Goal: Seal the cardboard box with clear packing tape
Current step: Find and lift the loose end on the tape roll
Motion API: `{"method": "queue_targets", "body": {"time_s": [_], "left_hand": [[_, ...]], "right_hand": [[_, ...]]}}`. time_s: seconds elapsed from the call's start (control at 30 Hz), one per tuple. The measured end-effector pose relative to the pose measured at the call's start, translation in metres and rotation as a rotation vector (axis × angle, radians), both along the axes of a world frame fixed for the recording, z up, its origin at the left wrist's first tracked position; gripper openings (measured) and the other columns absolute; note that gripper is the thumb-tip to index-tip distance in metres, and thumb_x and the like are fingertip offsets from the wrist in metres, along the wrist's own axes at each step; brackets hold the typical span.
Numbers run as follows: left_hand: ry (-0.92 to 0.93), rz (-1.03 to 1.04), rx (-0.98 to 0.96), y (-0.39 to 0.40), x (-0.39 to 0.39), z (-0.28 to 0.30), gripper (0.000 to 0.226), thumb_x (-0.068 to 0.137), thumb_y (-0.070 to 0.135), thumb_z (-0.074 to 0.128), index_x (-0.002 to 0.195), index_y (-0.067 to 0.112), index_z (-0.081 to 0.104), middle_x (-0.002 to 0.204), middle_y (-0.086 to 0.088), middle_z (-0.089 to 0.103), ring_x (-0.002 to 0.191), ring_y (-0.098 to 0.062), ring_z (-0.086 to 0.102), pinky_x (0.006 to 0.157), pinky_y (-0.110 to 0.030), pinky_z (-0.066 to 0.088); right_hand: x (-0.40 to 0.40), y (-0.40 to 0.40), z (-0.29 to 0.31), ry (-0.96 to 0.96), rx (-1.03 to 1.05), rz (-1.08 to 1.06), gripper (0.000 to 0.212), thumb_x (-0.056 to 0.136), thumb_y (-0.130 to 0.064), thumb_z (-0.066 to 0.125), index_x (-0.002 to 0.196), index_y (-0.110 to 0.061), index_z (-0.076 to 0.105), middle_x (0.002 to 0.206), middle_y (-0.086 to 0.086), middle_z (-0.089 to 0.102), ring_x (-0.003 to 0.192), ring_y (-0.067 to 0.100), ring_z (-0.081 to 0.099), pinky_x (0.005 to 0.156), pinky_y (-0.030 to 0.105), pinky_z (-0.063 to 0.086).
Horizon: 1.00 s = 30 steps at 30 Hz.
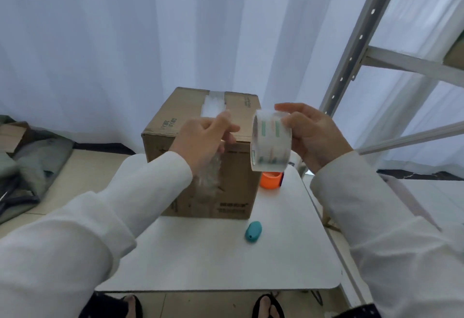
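A brown cardboard box stands on a small white table, flaps closed, with a strip of clear tape along its top seam. My right hand holds a roll of clear packing tape upright above the box's right front corner. My left hand pinches a loose strip of clear tape, which hangs down blurred in front of the box's near face. That hand hides where the strip meets the box top.
A teal oval object lies on the table in front of the box. An orange roll sits right of the box. A metal shelf frame rises at the right. Green fabric lies on the floor at left. White curtains hang behind.
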State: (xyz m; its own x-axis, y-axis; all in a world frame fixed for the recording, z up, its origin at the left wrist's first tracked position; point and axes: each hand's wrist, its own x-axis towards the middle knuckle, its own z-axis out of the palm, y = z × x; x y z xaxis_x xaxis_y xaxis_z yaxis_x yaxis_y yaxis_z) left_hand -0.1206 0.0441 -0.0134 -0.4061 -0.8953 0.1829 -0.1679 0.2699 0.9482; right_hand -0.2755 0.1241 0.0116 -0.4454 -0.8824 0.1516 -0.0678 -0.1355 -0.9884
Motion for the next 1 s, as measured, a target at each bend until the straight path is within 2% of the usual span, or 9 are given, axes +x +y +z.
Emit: {"method": "queue_targets", "body": {"time_s": [0.1,0.2,0.33,0.43,0.53,0.63,0.83,0.9,1.0], "left_hand": [[0.139,-0.137,0.448,-0.004,0.006,0.011,0.050,0.088,0.056,0.040,0.074,0.018,0.069,0.068,0.003,0.067,0.053,-0.009,0.053,0.057,-0.024,0.034],[0.245,-0.239,0.642,-0.011,0.020,0.018,0.050,0.082,0.060,0.047,0.077,0.014,0.067,0.067,-0.001,0.063,0.060,-0.014,0.057,0.059,-0.024,0.040],[0.256,-0.227,0.614,-0.018,0.037,0.023,0.022,0.084,0.037,0.059,0.082,0.016,0.063,0.059,0.003,0.066,0.055,-0.010,0.063,0.058,-0.020,0.045],[0.291,-0.186,0.575,-0.021,0.041,0.022,0.011,0.085,0.026,0.060,0.081,0.016,0.063,0.065,0.001,0.066,0.055,-0.010,0.064,0.061,-0.021,0.047],[0.333,-0.148,0.502,-0.023,0.043,0.020,0.011,0.087,0.021,0.059,0.078,0.015,0.063,0.073,-0.004,0.065,0.068,-0.016,0.062,0.075,-0.028,0.047],[0.361,-0.117,0.452,-0.025,0.043,0.018,0.016,0.087,0.020,0.060,0.073,0.015,0.064,0.065,-0.001,0.068,0.067,-0.016,0.063,0.073,-0.029,0.051],[0.447,-0.099,0.448,-0.022,0.037,0.014,0.018,0.088,0.018,0.059,0.071,0.016,0.063,0.058,0.003,0.068,0.059,-0.011,0.063,0.060,-0.021,0.055],[0.431,-0.097,0.407,-0.021,0.036,0.012,0.017,0.088,0.018,0.059,0.072,0.018,0.065,0.058,0.006,0.069,0.059,-0.009,0.064,0.064,-0.022,0.055],[0.352,-0.093,0.271,-0.019,0.036,0.008,0.015,0.087,0.020,0.060,0.075,0.022,0.069,0.064,0.009,0.071,0.067,-0.009,0.065,0.073,-0.025,0.055]], "right_hand": [[0.025,-0.011,-0.001,0.292,-0.032,0.032,0.023,0.082,-0.003,0.055,0.084,-0.023,0.067,0.083,0.019,0.064,0.068,0.013,0.066,0.072,0.035,0.058],[0.046,-0.020,-0.002,0.391,-0.088,0.100,0.020,0.074,-0.012,0.058,0.082,-0.028,0.068,0.080,0.023,0.058,0.069,0.016,0.060,0.073,0.038,0.057],[0.057,-0.030,0.000,0.457,-0.126,0.135,0.025,0.078,-0.007,0.060,0.082,-0.031,0.066,0.074,0.004,0.057,0.068,0.013,0.056,0.068,0.029,0.054],[0.061,-0.035,0.001,0.511,-0.126,0.157,0.027,0.082,-0.004,0.060,0.085,-0.030,0.066,0.077,0.003,0.060,0.071,0.011,0.060,0.066,0.023,0.054],[0.058,-0.037,0.004,0.498,-0.078,0.226,0.024,0.084,-0.007,0.062,0.094,-0.029,0.068,0.088,0.014,0.068,0.081,0.016,0.068,0.077,0.027,0.058],[0.058,-0.039,0.005,0.385,-0.007,0.257,0.020,0.089,-0.018,0.059,0.101,-0.030,0.070,0.097,0.003,0.073,0.096,0.014,0.068,0.086,0.035,0.057],[0.059,-0.049,0.012,0.011,0.004,0.053,0.024,0.091,-0.030,0.056,0.114,-0.033,0.059,0.095,0.002,0.070,0.078,0.017,0.070,0.074,0.030,0.058],[0.054,-0.050,0.016,-0.067,0.082,-0.024,0.020,0.089,-0.035,0.057,0.105,-0.024,0.064,0.086,0.004,0.068,0.069,0.016,0.068,0.068,0.031,0.057],[0.053,-0.049,0.013,0.065,0.220,0.053,0.019,0.085,-0.036,0.062,0.085,-0.019,0.071,0.078,0.002,0.073,0.072,0.015,0.070,0.072,0.032,0.059]]}}
